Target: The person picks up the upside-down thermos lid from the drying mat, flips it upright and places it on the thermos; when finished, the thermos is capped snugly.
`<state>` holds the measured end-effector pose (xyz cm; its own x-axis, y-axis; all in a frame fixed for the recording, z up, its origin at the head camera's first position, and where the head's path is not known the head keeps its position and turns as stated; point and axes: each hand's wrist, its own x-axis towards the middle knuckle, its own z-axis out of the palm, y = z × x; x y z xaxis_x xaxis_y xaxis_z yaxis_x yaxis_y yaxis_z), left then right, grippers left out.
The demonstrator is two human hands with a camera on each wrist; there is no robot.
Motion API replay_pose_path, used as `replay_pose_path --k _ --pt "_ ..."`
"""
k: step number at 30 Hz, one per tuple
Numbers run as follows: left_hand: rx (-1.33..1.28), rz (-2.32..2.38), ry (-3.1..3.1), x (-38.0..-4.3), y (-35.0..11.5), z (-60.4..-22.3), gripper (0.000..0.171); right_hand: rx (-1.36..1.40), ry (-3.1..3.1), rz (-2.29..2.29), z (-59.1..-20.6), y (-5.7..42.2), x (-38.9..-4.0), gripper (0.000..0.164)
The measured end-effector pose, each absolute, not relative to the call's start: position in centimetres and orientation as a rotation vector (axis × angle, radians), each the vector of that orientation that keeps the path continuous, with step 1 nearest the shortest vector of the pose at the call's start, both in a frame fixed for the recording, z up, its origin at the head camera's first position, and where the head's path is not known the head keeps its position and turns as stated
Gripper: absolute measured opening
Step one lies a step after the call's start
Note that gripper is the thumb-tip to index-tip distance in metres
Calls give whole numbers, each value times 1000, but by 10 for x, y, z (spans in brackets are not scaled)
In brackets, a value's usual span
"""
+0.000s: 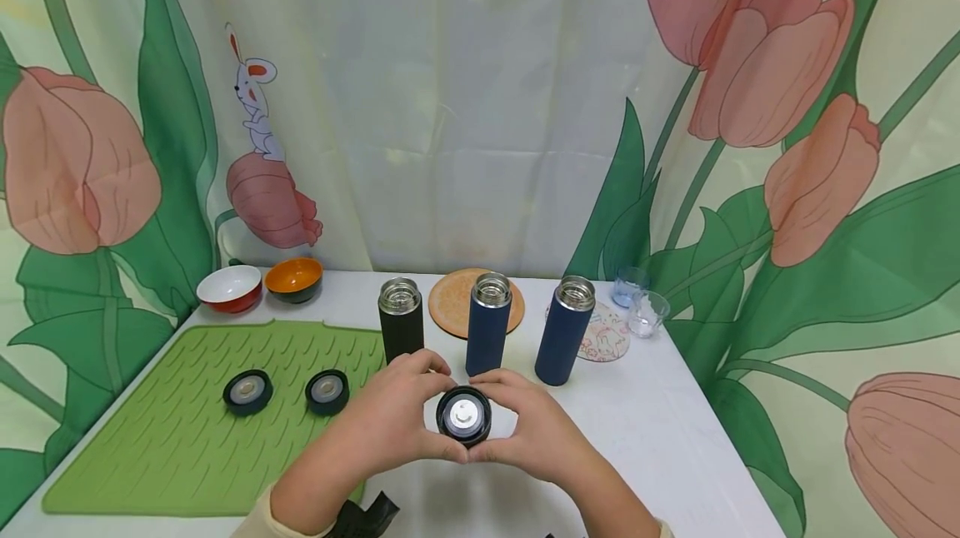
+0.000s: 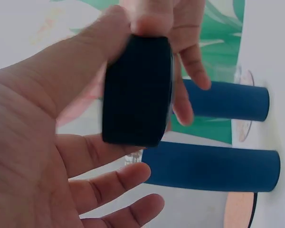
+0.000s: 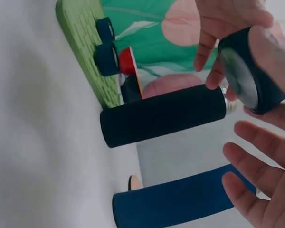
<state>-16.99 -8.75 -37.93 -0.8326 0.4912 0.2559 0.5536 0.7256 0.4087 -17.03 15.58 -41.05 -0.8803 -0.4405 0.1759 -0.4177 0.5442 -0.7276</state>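
Between both hands, a round black bottle lid (image 1: 464, 416) is held up over the table, its pale inner side turned toward the head camera. My left hand (image 1: 401, 409) pinches its left edge with thumb and fingers; in the left wrist view the lid (image 2: 137, 90) shows side-on. My right hand (image 1: 531, 430) pinches the right edge, its other fingers spread in the right wrist view. Just beyond stand three uncapped bottles with steel necks: a black one (image 1: 401, 321), a blue one (image 1: 487, 326) in the middle, and another blue one (image 1: 565, 331) at right.
Two more black lids (image 1: 247, 392) lie inner side up on a green mat (image 1: 187, 463) at left. Behind it are a red bowl (image 1: 231, 288) and an orange bowl (image 1: 294, 280). Two round coasters (image 1: 442, 305) and clear glasses (image 1: 647, 313) stand toward the back.
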Motion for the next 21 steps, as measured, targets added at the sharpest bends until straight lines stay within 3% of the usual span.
replay_pose_path --k 4,10,15,21 --pt "-797 -833 -2875 -172 -90 -379 69 -854 2895 -1171 -408 157 -169 71" --pt "-628 -1075 -2988 -175 -96 -380 41 -1263 3265 -801 -403 162 -170 78" --pt "-717 -1430 -2950 -181 -101 -389 45 -1689 3353 -611 -398 165 -174 84" --pt "-893 -1627 -2867 -184 -100 -397 51 -1932 3324 -572 -394 165 -176 79"
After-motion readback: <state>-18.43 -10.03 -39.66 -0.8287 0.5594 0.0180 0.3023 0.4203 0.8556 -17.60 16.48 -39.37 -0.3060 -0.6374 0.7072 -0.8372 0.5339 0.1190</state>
